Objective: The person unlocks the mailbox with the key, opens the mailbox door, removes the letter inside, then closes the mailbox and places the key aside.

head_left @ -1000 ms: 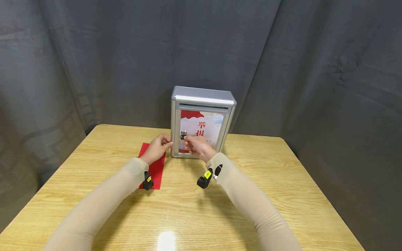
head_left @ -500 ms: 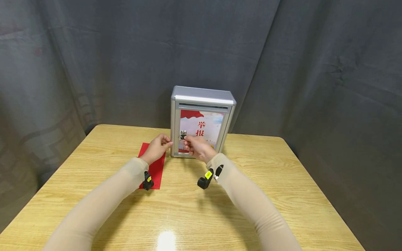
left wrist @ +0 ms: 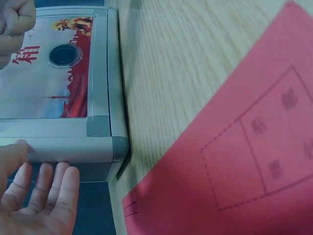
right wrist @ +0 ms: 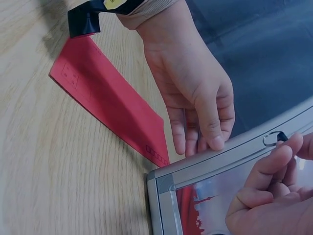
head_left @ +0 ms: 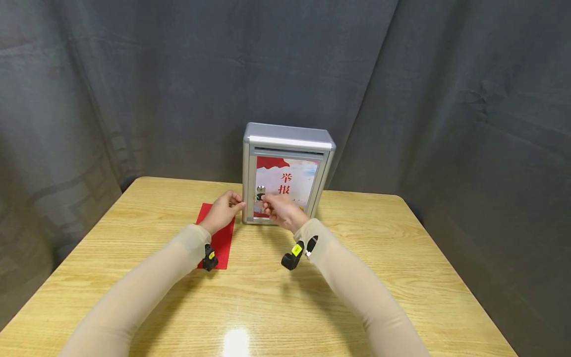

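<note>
A silver metal letter box point(head_left: 290, 133) stands upright on the table, with a slot near its top and a poster with red characters on its front. Just beside the lock point(head_left: 260, 189), my right hand point(head_left: 283, 209) pinches a small key with a black head point(head_left: 260, 197). A wire ring point(right wrist: 270, 140) hangs from it in the right wrist view. Whether the key's blade sits in the lock is hidden. At the box's left edge, my left hand point(head_left: 223, 210) rests its thumb on the front frame and its nearly straight fingers point(left wrist: 61, 183) against the side.
Under my left wrist lies a red envelope point(head_left: 221, 245) with printed boxes, left of the letter box. The wooden table point(head_left: 263, 302) reaches to a grey curtain point(head_left: 192, 89) behind and at both sides. A round window point(left wrist: 65, 55) is set low in the box's front.
The black key head has shifted slightly downward, and more of the lock shows above it. My right hand has barely moved. My left hand stays at the box's edge.
</note>
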The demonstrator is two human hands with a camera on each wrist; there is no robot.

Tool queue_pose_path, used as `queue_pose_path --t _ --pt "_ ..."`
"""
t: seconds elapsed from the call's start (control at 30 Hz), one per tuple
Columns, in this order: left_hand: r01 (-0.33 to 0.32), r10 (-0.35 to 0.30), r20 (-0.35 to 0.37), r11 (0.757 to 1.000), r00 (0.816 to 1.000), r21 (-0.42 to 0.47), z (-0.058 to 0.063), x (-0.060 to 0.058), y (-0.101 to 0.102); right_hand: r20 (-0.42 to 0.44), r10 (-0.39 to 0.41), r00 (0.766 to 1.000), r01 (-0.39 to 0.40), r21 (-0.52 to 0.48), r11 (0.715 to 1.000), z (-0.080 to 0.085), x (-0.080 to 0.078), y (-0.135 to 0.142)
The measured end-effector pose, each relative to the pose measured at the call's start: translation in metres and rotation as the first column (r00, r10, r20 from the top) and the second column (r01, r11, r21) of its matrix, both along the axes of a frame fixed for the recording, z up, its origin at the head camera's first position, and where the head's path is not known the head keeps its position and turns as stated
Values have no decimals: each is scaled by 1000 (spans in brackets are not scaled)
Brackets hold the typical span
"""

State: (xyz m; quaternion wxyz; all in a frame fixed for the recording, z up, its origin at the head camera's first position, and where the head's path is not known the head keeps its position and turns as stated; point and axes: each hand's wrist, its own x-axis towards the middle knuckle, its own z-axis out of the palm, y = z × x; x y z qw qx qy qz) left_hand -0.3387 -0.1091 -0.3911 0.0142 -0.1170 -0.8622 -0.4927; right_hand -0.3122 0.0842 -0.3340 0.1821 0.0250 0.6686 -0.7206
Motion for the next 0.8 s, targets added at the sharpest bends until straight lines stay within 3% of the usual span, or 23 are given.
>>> queue_pose_path --t 0.17,0.33,0.57,0.8 --pt "0 0 -5 1000 1000 5 -1 0 0 -39 62 997 -62 13 998 -4 3 7" --pt "0 0 -2 1000 1000 7 -1 1 0 -72 201 977 -191 121 974 -12 3 25" --pt "-3 3 -4 1000 1000 8 0 1 1 -51 387 921 -337 396 854 -22 0 57" --pt "-12 11 22 1000 1000 17 0 1 1 88 438 894 -417 520 746 -35 -3 77"
